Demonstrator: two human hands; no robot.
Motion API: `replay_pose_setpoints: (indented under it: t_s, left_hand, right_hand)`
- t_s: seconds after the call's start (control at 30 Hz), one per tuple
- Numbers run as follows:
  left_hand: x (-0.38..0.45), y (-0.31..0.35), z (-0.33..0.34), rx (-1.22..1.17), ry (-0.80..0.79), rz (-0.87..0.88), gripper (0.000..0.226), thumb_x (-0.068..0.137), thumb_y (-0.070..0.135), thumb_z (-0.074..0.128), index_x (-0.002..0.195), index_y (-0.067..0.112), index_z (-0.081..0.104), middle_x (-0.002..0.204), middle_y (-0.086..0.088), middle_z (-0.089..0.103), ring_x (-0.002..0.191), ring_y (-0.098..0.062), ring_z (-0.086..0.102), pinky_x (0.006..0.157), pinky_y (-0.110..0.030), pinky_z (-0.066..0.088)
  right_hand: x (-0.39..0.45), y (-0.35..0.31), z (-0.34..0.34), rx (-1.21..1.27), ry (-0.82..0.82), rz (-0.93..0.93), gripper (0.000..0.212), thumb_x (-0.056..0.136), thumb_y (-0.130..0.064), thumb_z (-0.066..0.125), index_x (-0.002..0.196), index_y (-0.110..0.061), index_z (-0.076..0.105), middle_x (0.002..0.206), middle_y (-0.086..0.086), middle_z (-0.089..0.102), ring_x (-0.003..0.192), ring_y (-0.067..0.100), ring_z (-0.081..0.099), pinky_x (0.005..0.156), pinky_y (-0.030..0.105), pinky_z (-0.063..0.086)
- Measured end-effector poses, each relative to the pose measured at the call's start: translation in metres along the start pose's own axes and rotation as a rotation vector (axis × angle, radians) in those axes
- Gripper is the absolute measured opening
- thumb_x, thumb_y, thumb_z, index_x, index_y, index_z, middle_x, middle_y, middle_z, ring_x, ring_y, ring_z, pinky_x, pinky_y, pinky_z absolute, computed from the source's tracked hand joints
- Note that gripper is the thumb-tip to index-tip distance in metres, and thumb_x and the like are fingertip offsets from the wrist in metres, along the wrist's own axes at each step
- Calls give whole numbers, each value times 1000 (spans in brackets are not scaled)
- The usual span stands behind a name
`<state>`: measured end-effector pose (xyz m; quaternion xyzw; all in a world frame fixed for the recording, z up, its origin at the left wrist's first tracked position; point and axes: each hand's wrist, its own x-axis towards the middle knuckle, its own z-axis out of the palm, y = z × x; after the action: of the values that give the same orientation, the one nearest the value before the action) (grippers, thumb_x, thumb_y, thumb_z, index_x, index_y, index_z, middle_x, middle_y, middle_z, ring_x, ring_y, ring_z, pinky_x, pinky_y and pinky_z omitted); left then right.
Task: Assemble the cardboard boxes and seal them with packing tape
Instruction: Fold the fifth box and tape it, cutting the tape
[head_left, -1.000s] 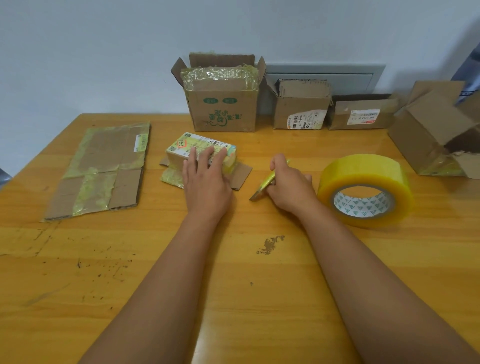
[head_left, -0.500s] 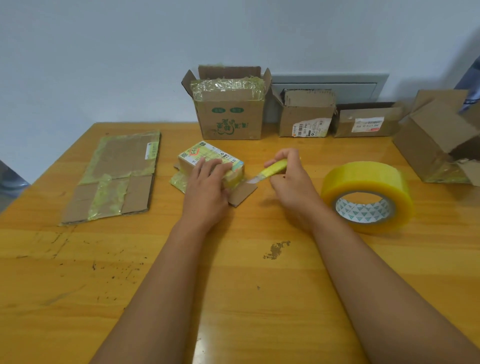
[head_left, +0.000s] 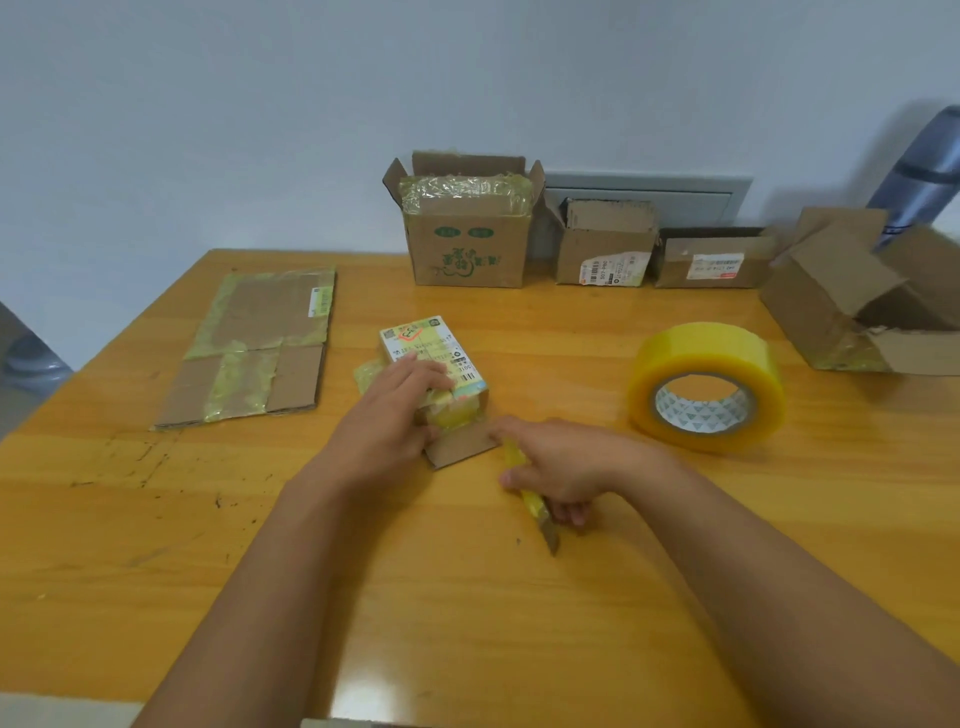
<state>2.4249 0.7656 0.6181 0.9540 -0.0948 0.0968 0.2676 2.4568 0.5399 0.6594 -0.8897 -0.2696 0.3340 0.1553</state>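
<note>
Small taped box (head_left: 434, 358) on the wooden table (head_left: 467, 623), left of the packing tape roll (head_left: 706, 387), near end open with one cardboard flap (head_left: 460, 449) lying flat. Left hand (head_left: 395, 415) lies over the box top, its grip closed on that near end. Right hand (head_left: 563, 462), between box and roll, has its grip wrapped round a yellow utility knife (head_left: 535, 506), blade tip toward the person. Risk: the exposed blade, so close to the box, could nick the left fingers or slit the flap if swung round carelessly. A flattened carton (head_left: 260, 343) lies further left of the box.
</note>
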Motion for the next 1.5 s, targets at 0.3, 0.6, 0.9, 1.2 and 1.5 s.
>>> replay_pose_setpoints:
  t_s: [0.3,0.6,0.9,1.2,1.5]
  left_hand:
    - [-1,-2,6,-285,137,-71,49,87,51,34,110,27,69,129,22,54,137,4,29,107,-13,21]
    - [4,-10,12,-140,236,13,30,84,51,67,103,28,73,120,25,55,126,5,35,95,-17,32]
    - [8,-7,12,-190,184,-10,23,86,15,75,108,18,71,133,4,60,141,-17,37,106,-27,33]
    - [6,-11,12,-243,192,21,15,91,14,69,106,16,71,132,13,54,143,-9,31,112,-27,28]
    - [4,-7,14,-139,262,-13,24,93,16,66,117,15,66,129,2,55,130,-12,42,98,-28,40]
  right_hand:
    - [33,-12,-17,59,580,-198,42,101,-47,47,141,-33,50,90,-8,60,87,13,53,77,33,44]
    - [59,5,-15,-47,556,-343,48,98,-40,58,144,-26,51,125,-4,63,103,12,53,76,17,31]
    - [64,10,-9,-262,615,-373,51,100,-38,53,149,-37,39,136,-3,61,118,21,57,87,34,45]
    - [66,7,1,-217,738,-404,45,100,-41,53,142,-25,52,130,1,66,114,26,63,83,42,52]
    - [69,-4,3,-353,728,-362,40,103,-39,43,139,-23,54,112,8,71,98,35,64,67,40,46]
